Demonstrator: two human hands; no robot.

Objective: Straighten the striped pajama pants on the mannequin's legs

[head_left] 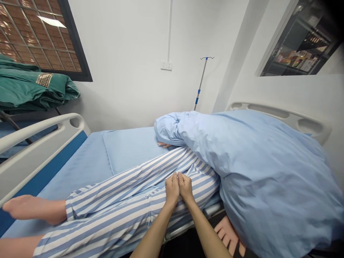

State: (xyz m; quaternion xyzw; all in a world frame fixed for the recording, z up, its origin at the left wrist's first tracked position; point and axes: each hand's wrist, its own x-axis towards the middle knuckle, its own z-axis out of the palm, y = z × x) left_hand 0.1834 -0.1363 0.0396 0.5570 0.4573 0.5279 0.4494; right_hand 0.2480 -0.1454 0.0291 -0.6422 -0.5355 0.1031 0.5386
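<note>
My left hand (172, 187) and my right hand (185, 185) are closed side by side, their thumbs and knuckles almost touching. Both are over the upper leg of blue-and-white striped trousers (129, 184), and whatever the curled fingers may hold is hidden. A figure lying on the bed wears the trousers; whether it is a person or a manikin I cannot tell. Its bare foot (34, 209) points left. A bunched light-blue quilt (258, 168) covers its upper body. From under the quilt show one hand (163, 144) at the far side and another hand (230, 234) hanging at the near side.
The bed has a light-blue sheet (131, 145), a footboard (45, 132) at left and a headboard (268, 109) at right. Behind it rises a drip stand (200, 84). Green folded cloth (32, 86) lies at far left. A metal bed rail (180, 231) runs along the near edge.
</note>
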